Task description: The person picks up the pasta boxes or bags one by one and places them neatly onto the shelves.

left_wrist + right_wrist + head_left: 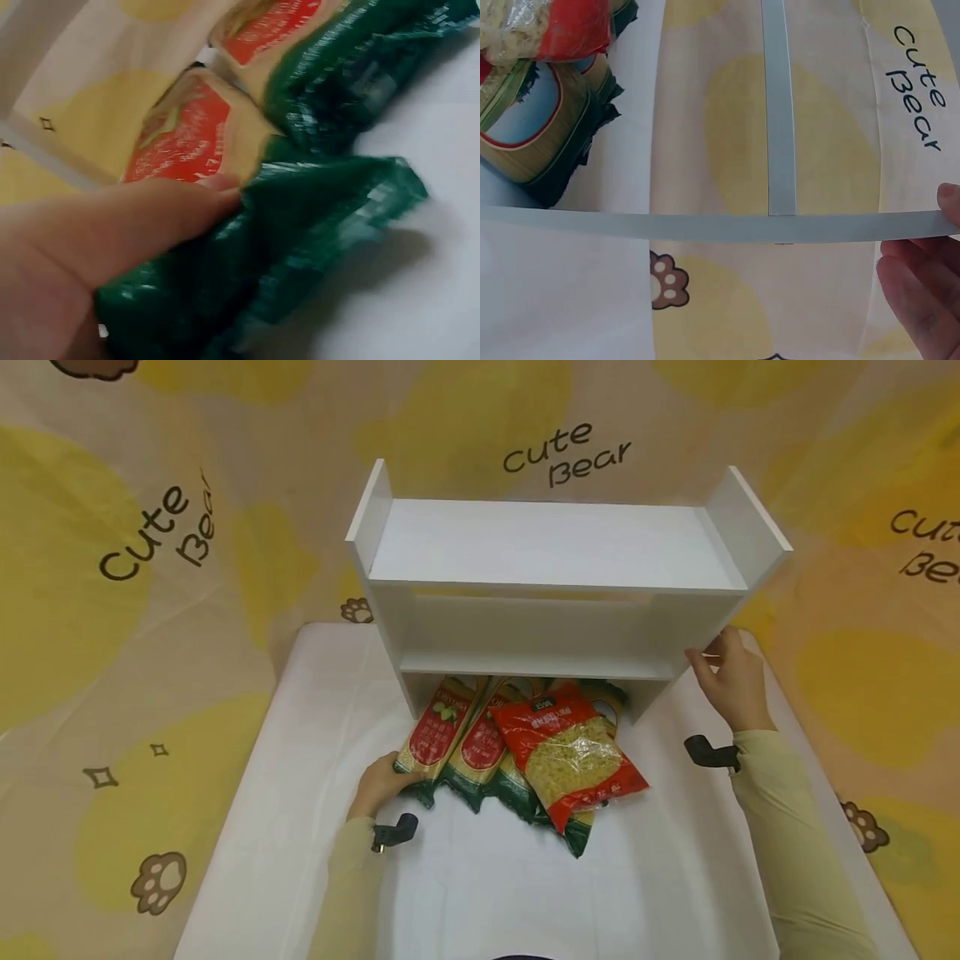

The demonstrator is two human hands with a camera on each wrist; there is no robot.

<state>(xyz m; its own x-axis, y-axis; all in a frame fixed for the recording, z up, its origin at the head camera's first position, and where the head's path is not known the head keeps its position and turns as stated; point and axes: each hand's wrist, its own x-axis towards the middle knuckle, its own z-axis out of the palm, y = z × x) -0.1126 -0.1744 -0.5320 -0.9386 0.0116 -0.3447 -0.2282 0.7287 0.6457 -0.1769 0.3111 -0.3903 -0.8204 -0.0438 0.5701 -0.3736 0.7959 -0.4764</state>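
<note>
My left hand (pixel 378 787) grips the green near end of the leftmost long packet (pixel 433 739), which is beige with a red oval label. In the left wrist view the thumb lies over the crinkled green end (pixel 300 232). More such packets (pixel 480 747) lie side by side to its right, their far ends hidden under the white shelf unit (pixel 540 672). A red bag (pixel 573 756) with a clear window showing yellow pasta rests on top of them. My right hand (pixel 731 681) holds the unit's right side panel, with the panel edge (pixel 817 227) between thumb and fingers.
The white shelf unit has an upper shelf (pixel 555 543) with raised side panels and a lower shelf. It stands at the back of a white-covered table (pixel 480 902). Behind hangs a yellow and beige cloth (pixel 450 427) with "Cute Bear" lettering.
</note>
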